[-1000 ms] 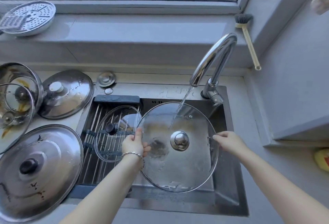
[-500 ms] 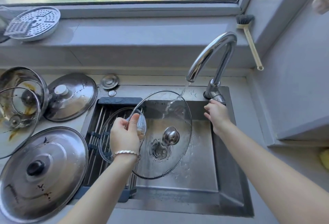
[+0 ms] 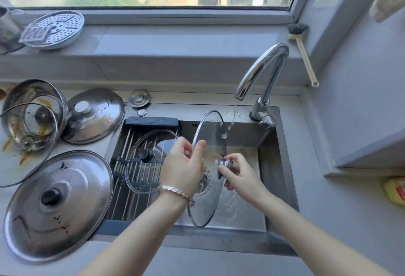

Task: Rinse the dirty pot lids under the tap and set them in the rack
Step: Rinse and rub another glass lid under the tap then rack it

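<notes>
Water [image 3: 233,115] trickles from the tap [image 3: 263,67] past a glass lid [image 3: 210,137] held upright over the sink [image 3: 276,166]; left hand [image 3: 183,168] grips its rim, right hand [image 3: 241,178] pinches its knob [image 3: 225,163].

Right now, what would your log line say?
step: rinsing | left hand: grips rim | right hand: pinches knob | glass lid: on edge over sink | tap: thin trickle | rack: holds smaller lid

counter [image 3: 328,221] | large steel lid [image 3: 58,205] | smaller steel lid [image 3: 94,115] | stacked dirty lids [image 3: 32,118]
</notes>
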Demonstrator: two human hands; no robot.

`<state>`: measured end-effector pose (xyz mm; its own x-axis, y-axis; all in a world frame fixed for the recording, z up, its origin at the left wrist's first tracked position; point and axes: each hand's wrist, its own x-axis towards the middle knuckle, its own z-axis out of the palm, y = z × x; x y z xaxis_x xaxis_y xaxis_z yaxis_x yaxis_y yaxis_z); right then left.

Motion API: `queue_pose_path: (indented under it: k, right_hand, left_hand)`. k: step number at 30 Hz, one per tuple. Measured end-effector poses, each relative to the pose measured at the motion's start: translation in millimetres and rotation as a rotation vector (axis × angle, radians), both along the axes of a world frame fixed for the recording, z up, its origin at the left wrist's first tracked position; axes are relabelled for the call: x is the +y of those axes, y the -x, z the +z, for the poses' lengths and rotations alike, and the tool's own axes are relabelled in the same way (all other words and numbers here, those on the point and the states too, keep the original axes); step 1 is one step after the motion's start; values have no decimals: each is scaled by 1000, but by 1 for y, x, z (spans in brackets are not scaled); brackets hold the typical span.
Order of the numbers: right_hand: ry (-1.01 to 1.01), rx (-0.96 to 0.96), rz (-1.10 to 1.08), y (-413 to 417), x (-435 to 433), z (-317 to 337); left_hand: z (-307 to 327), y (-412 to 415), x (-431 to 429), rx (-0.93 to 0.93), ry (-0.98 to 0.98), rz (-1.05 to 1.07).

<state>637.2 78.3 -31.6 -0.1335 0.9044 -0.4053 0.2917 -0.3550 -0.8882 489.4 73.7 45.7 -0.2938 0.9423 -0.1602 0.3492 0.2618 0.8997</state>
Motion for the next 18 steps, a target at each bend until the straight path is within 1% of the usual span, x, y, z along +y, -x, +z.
queue_pose_path:
  k: [2,4,6,9,11,13,15,18]
  right_hand:
    - [-2,27,-20,-7,-4,-5]
    - [2,-2,-29,-16,-7,-10]
    - [-5,-54,-36,-25,-9,-14]
    - [-53,-139,-73,-34,-10,-16]
    - [-92,-122,-110,-36,-9,-13]
    - [-117,-80,-130,-36,-4,-10]
    - [-114,-102,-98,-35,2,-7]
    - [-99,-215,-41,-28,6,-8]
  left_hand:
    - [0,1,-4,-82,62,-95]
    - [-2,4,-7,-135,119,-174]
    - [-7,11,-13,-118,169,-200]
    - [-19,23,-25,-34,268,-213]
    - [-26,30,-33,16,324,-235]
    - [-31,35,-41,28,364,-243]
    - [-35,40,-49,13,385,-217]
    - [-38,50,-56,19,388,-153]
